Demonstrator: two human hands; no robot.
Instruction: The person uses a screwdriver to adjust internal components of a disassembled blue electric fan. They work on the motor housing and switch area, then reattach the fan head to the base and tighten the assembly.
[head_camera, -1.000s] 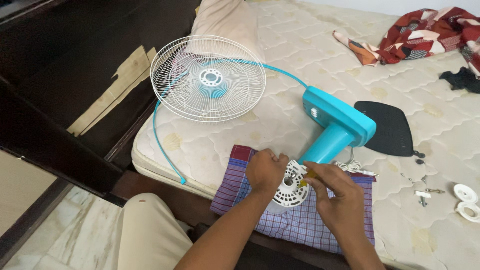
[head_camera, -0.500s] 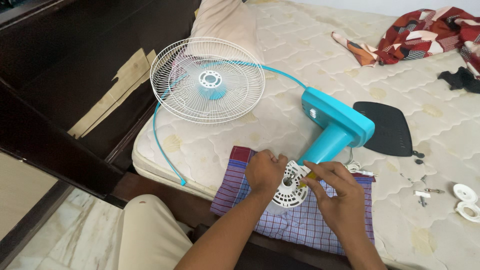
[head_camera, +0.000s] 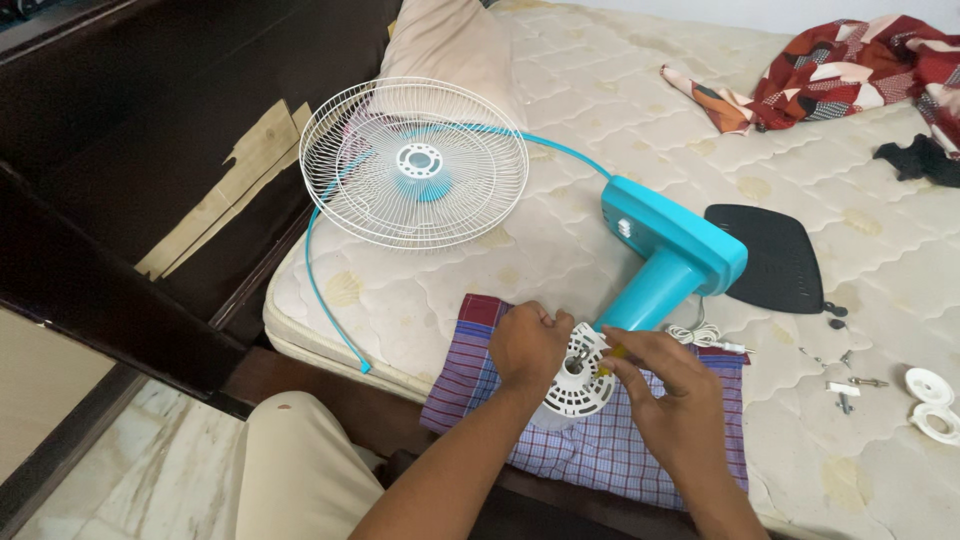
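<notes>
- Motor housing (head_camera: 578, 385), white and vented, sits at lower centre of the frame on a checked cloth (head_camera: 600, 450) at the mattress (head_camera: 620, 120) edge.
- Left hand (head_camera: 528, 345) is closed over the housing's left rim, fingers curled.
- Right hand (head_camera: 672, 395) pinches a small yellow-handled tool (head_camera: 608, 352) against the housing's right side.
- Turquoise fan body (head_camera: 668, 255) lies just above; white wire grille (head_camera: 414, 165) upper left.

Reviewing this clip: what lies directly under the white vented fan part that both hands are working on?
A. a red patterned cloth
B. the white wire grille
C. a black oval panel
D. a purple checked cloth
D: the white vented part, gripped by the left hand and right hand, sits on the purple checked cloth spread on the mattress.
</notes>
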